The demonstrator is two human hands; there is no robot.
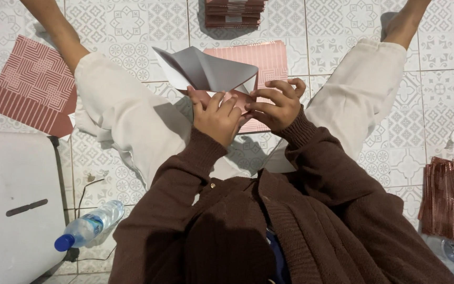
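Sitting on the patterned tile floor [342, 31] with legs spread in pale trousers [127, 115], the person bends over a pink sheet of card [261, 63] that lies flat between the knees. This card serves as the landmark for everything else. Its near edge is where both hands work: the left hand [217, 117] is pressed down on the card's near left corner with fingers curled and closed on the paper there, and the right hand [277, 102] sits just beside it, thumb and forefinger pinched shut on a small fold of the same card. The two hands touch or nearly touch each other. A grey flap [206, 68], the plain inner side of the card, stands up from the card's left half and tilts away from the hands, folded into a peaked shape. Beyond the far edge of the card lies a stack of similar folded pieces [235, 13], partly cut off by the top of the view. Well to the left of the card, past the left leg, a printed pink sheet [32, 87] with line patterns lies flat on the tiles. Nearer than that sheet, at the left, sits a white plastic stool [11, 205], and a clear water bottle with a blue cap [88, 226] lies on its side just beside it. Far to the right of the card, near the person's right elbow, a pile of shiny reddish sheets [450, 202] rests on the floor. Brown knitted sleeves [311, 152] cover both arms down to the wrists.
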